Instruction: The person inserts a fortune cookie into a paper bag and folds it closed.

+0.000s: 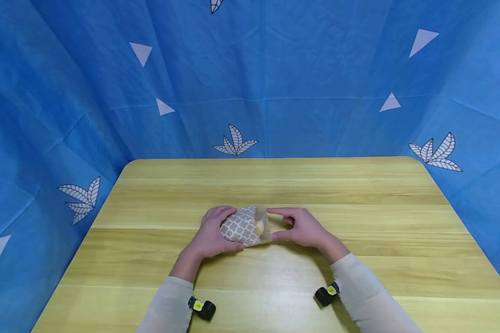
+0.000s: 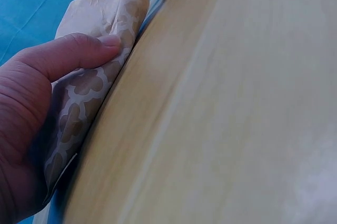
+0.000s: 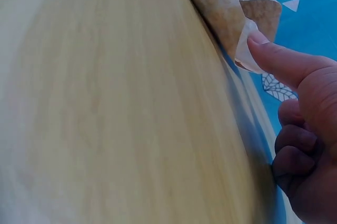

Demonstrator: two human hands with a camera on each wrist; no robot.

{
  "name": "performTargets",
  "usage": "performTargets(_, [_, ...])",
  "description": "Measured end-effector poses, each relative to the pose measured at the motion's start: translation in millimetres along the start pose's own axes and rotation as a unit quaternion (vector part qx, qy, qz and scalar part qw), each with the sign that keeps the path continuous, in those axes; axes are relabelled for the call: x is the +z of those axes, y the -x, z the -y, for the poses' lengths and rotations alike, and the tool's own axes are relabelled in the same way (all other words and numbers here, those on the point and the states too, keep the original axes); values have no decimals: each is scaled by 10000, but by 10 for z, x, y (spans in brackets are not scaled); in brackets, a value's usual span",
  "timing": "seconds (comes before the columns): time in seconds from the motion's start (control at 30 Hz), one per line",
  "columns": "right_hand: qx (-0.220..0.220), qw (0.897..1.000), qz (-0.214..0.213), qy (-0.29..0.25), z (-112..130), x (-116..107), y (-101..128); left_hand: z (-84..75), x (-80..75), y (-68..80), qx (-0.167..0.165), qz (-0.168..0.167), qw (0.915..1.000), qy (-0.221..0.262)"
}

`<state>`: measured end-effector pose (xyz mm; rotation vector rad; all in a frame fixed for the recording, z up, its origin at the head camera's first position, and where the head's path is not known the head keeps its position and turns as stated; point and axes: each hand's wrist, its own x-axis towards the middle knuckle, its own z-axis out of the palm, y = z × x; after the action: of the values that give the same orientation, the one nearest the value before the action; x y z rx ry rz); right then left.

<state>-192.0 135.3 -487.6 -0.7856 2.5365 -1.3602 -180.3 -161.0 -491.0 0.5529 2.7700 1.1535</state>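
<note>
Currently: your left hand (image 1: 211, 233) grips the brown lattice-patterned paper bag (image 1: 243, 226) at mid-table | your right hand (image 1: 301, 227) pinches its open mouth | pale round item (image 1: 259, 226) inside | mouth unfolded, closing remains, I judge.

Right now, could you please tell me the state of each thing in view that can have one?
Paper bag: lying on its side on the table, mouth open toward the right hand, something pale just inside.
Left hand: fingers curled over the bag's closed end, gripping it.
Right hand: thumb and forefinger at the edges of the bag's mouth.
Table: flat, wooden, bearing the bag.
</note>
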Motion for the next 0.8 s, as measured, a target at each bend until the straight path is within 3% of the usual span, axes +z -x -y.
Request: performTargets(0.8, [-77,9990,134,419,101,148,-131,-21,1,-3,7,34,10000,-63])
